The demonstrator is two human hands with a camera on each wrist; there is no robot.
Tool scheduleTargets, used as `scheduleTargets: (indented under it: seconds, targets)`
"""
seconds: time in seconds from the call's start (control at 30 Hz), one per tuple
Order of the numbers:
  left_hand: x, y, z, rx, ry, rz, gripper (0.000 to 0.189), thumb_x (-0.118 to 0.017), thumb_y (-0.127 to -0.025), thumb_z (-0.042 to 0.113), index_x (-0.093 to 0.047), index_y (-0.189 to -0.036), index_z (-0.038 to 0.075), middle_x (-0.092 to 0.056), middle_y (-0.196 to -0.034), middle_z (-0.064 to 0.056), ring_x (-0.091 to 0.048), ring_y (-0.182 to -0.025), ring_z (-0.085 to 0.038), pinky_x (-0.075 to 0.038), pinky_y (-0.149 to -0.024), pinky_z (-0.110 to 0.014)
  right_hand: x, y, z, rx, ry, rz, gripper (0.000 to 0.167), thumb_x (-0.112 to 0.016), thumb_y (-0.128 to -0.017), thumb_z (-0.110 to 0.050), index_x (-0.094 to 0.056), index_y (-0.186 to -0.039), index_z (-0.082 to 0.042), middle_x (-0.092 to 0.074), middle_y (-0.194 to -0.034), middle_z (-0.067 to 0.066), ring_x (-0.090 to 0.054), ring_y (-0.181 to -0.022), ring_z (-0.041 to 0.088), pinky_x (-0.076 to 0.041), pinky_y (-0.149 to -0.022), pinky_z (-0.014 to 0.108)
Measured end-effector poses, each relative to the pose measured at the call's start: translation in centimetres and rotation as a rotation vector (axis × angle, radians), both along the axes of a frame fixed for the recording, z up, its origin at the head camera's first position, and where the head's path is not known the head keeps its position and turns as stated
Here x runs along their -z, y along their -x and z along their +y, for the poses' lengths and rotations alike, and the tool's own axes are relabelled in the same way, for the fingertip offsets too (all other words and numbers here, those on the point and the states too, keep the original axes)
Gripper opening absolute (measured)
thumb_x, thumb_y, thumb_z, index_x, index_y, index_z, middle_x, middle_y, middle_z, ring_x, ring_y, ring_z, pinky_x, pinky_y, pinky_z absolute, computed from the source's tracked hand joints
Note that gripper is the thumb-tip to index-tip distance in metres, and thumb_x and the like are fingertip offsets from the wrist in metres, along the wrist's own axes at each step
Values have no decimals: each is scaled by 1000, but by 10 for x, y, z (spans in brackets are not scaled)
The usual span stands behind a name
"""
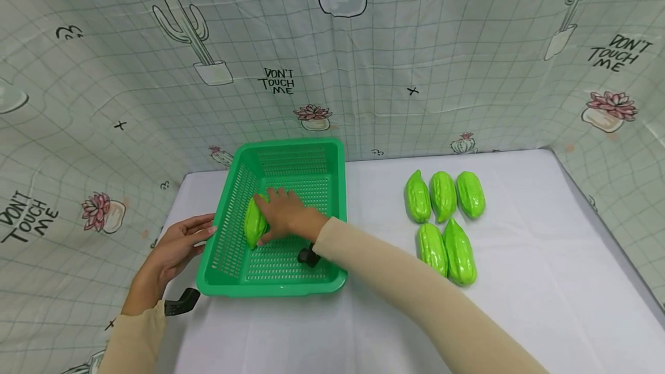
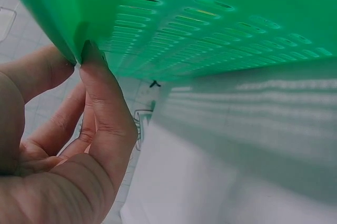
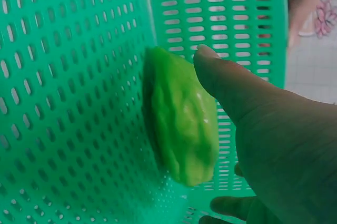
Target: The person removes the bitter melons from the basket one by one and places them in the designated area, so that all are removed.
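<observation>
A green plastic basket (image 1: pixel 270 290) with slotted walls stands on the left part of the table. Inside it, against the left wall, lies one glossy, bumpy bitter melon (image 1: pixel 254 224). My right hand (image 1: pixel 284 212) reaches into the basket beside that melon, fingers spread. In the right wrist view the thumb overlaps the edge of the bitter melon (image 3: pixel 184 124), while the other fingers lie apart from it. My left hand (image 1: pixel 179 244) is at the basket's left side. The left wrist view shows its thumb and a finger pinching the basket rim (image 2: pixel 58 45).
Several more bitter melons (image 1: pixel 418 197) lie grouped in two rows on the white tablecloth (image 1: pixel 530 235) right of the basket. A cactus-print cloth (image 1: pixel 395 62) hangs behind and along the sides. Black wrist-camera mounts (image 1: pixel 182 302) show at both wrists.
</observation>
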State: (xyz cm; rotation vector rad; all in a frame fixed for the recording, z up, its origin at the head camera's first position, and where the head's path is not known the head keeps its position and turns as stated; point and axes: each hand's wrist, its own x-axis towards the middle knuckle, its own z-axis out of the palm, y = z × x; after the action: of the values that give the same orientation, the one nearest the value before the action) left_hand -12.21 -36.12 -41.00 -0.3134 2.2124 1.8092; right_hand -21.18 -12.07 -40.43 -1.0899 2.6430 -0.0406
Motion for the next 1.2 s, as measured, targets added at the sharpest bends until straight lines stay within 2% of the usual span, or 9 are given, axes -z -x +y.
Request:
scheduleTargets:
  seconds: [0.27,0.53,0.7,0.93,1.2]
  targets:
    - [1,2,2,2,-6,-1,61,-64,-108,15,-37,-158,-8,-68,-107,18,-68,-93,-1,-56,-81,-22,8,1,-8,3,-17,-6,112,-73,-91,-68,-13,-172,-19,-29,-169,15,-34,-154,32,-35,-123,45]
    - [0,2,3,31,-22,21,63,-60,-110,13,-31,-159,-12,-66,-110,18,-68,-96,0,-57,-84,-22,11,-1,-14,0,-32,-13,115,-76,-88,-68,-14,-172,-20,-26,-170,15,-33,-155,31,-36,-122,43]
    - [-1,1,3,30,-29,27,61,-61,-110,13,-33,-158,-11,-67,-109,17,-68,-96,-1,-57,-84,-22,13,-1,-17,-6,-37,-10,114,-77,-88,-68,-16,-171,-20,-26,-169,16,-34,-154,31,-35,-122,42]
    - [-1,1,1,25,-37,23,54,-62,-109,13,-41,-156,-6,-68,-108,16,-68,-94,-2,-57,-82,-22,16,-2,-18,-8,-33,10,105,-82,-84,-65,-28,-164,-23,-34,-160,13,-40,-148,29,-39,-119,41]
    - [0,0,-1,23,-40,13,55,-62,-109,14,-41,-156,-5,-68,-108,17,-68,-95,-2,-56,-83,-23,15,-6,-19,-13,-82,24,109,-79,-86,-66,-21,-168,-25,-30,-161,12,-38,-147,27,-40,-118,39]
